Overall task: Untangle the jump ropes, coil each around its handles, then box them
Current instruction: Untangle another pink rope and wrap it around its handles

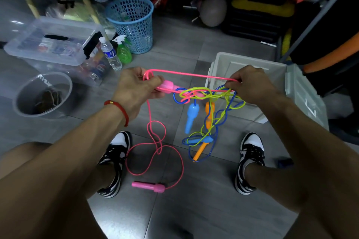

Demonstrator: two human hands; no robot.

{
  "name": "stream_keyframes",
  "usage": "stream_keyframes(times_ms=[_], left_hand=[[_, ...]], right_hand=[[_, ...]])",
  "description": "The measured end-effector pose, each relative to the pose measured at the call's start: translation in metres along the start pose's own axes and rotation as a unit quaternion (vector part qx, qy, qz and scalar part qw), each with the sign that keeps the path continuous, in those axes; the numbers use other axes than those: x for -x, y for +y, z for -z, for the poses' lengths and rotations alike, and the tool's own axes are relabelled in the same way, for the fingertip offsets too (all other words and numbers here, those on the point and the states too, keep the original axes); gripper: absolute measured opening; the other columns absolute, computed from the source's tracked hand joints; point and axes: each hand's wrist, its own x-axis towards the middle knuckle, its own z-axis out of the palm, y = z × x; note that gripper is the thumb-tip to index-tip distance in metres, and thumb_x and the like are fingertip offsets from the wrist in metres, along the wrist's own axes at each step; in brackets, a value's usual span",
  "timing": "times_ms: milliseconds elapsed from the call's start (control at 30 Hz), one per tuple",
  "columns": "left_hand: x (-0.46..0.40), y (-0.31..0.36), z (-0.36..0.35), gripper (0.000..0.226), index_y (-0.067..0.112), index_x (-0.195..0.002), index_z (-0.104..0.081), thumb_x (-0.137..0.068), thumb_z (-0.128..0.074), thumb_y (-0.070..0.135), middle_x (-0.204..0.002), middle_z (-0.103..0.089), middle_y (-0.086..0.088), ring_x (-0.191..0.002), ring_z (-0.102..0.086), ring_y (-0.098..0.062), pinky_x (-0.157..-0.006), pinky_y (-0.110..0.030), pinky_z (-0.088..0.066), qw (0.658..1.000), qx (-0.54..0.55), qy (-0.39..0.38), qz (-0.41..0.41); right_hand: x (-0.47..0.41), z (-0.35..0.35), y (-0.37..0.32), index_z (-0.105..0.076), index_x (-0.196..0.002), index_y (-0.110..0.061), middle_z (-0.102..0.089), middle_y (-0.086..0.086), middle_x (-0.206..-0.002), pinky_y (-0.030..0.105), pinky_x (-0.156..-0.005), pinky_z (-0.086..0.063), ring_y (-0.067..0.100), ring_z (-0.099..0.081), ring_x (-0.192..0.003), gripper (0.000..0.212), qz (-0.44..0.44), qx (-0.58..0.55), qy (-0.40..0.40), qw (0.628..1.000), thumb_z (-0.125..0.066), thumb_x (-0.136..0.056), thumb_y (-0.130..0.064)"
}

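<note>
Seated person seen from above, both hands raised over the floor. The left hand (pixel 136 88) is curled around one pink handle (pixel 168 85) and a turn of the pink rope (pixel 191 74); the right hand (pixel 250 83) pinches the far end of a long pink loop between thumb and fingertips. The stretched loop runs almost level from the left hand across to the right hand, so its long axis lies side to side between them. Just below that span, and nearer the right hand, hangs the knot of blue rope (pixel 221 116) and yellow-green rope (pixel 194 91), with a blue handle (pixel 191 115) and an orange handle (pixel 209 111) dangling; a second blue and a second orange handle lie lower, by the floor. The free pink length drops from under the left hand to a second pink handle (pixel 148 186) on the floor between the shoes. The open grey box (pixel 223 64) stands just beyond the right hand. Whether the lower pink strand passes through the knot or merely over it cannot be told; the right fingertips and the pinch itself are partly hidden by the hand's back.
</note>
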Motion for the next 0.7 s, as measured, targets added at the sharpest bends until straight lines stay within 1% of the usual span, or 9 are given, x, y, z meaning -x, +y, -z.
stream_keyframes(times_ms=[67, 167, 200, 233, 333, 400, 500, 600, 700], left_hand=[[0.0, 0.002, 0.006, 0.029, 0.01, -0.087, -0.043, -0.089, -0.066, -0.008, -0.087, -0.064, -0.024, -0.07, -0.074, -0.029, -0.072, -0.05, -0.062, 1.0, -0.026, -0.013, 0.005], [0.003, 0.0, 0.019, 0.049, 0.01, -0.103, -0.045, -0.073, -0.078, -0.01, -0.11, -0.06, -0.04, -0.089, -0.066, -0.043, -0.086, -0.06, -0.055, 0.992, -0.074, -0.082, 0.06], [0.004, -0.003, 0.023, 0.057, 0.007, -0.111, -0.049, -0.064, -0.08, -0.005, -0.111, -0.06, -0.039, -0.091, -0.065, -0.042, -0.087, -0.054, -0.056, 0.984, -0.097, -0.126, 0.079], [0.005, -0.008, 0.025, 0.066, 0.005, -0.119, -0.052, -0.059, -0.078, 0.002, -0.109, -0.063, -0.035, -0.089, -0.065, -0.037, -0.082, -0.044, -0.057, 0.971, -0.127, -0.177, 0.097], [0.012, -0.02, 0.024, 0.077, 0.004, -0.132, -0.052, -0.057, -0.071, 0.006, -0.102, -0.071, -0.023, -0.075, -0.066, -0.017, -0.062, -0.021, -0.053, 0.922, -0.217, -0.285, 0.149], [0.016, -0.024, 0.021, 0.071, 0.004, -0.128, -0.057, -0.058, -0.068, 0.009, -0.102, -0.071, -0.024, -0.075, -0.065, -0.017, -0.059, -0.02, -0.05, 0.9, -0.27, -0.31, 0.145], [0.016, -0.017, 0.023, 0.053, 0.012, -0.106, -0.07, -0.054, -0.066, 0.019, -0.093, -0.072, -0.022, -0.072, -0.06, -0.019, -0.061, -0.023, -0.045, 0.89, -0.322, -0.307, 0.102], [0.011, -0.011, 0.03, 0.057, 0.02, -0.094, -0.074, -0.042, -0.065, 0.04, -0.08, -0.072, -0.014, -0.07, -0.059, -0.02, -0.067, -0.028, -0.043, 0.893, -0.355, -0.266, 0.074], [0.01, -0.007, 0.029, 0.038, 0.017, -0.08, -0.069, -0.044, -0.06, 0.02, -0.065, -0.062, -0.012, -0.062, -0.053, -0.023, -0.056, -0.024, -0.037, 0.908, -0.352, -0.212, 0.083]], right_hand=[[0.0, 0.005, -0.002, -0.08, -0.087, -0.016, -0.068, 0.009, -0.077, 0.034, -0.081, -0.051, 0.031, -0.064, -0.093, 0.018, -0.005, -0.015, 0.008, 1.0, -0.07, -0.089, -0.031], [0.002, 0.014, -0.007, -0.078, -0.078, -0.014, -0.064, 0.006, -0.058, 0.013, -0.054, -0.043, 0.006, -0.061, -0.056, 0.016, -0.029, -0.073, 0.037, 0.996, -0.069, -0.089, -0.022], [0.003, 0.015, -0.01, -0.078, -0.081, -0.017, -0.063, 0.0, -0.054, 0.008, -0.048, -0.042, 0.001, -0.058, -0.047, 0.011, -0.045, -0.123, 0.043, 0.99, -0.07, -0.088, -0.017], [0.004, 0.017, -0.012, -0.078, -0.086, -0.016, -0.065, -0.001, -0.055, 0.008, -0.049, -0.048, -0.001, -0.059, -0.044, 0.01, -0.053, -0.179, 0.048, 0.981, -0.07, -0.089, -0.011], [0.003, 0.018, -0.016, -0.077, -0.092, -0.011, -0.071, 0.016, -0.075, 0.028, -0.061, -0.063, 0.018, -0.069, -0.056, 0.019, -0.06, -0.268, 0.05, 0.96, -0.065, -0.09, 0.003], [0.001, 0.017, -0.012, -0.078, -0.093, -0.012, -0.072, 0.018, -0.078, 0.031, -0.062, -0.063, 0.022, -0.069, -0.058, 0.019, -0.06, -0.229, 0.042, 0.971, -0.065, -0.09, 0.002], [-0.003, 0.015, 0.001, -0.079, -0.091, -0.01, -0.074, 0.02, -0.078, 0.038, -0.069, -0.063, 0.029, -0.073, -0.066, 0.01, -0.066, -0.144, 0.01, 0.987, -0.07, -0.089, -0.006], [-0.007, 0.014, 0.008, -0.08, -0.091, -0.013, -0.074, 0.018, -0.078, 0.025, -0.061, -0.059, 0.028, -0.073, -0.068, 0.008, -0.056, -0.069, 0.002, 0.996, -0.072, -0.089, -0.015], [-0.011, 0.013, 0.015, -0.078, -0.091, -0.021, -0.071, 0.02, -0.092, 0.031, -0.063, -0.058, 0.029, -0.071, -0.075, 0.009, -0.065, -0.03, 0.026, 0.997, -0.073, -0.086, -0.026]])
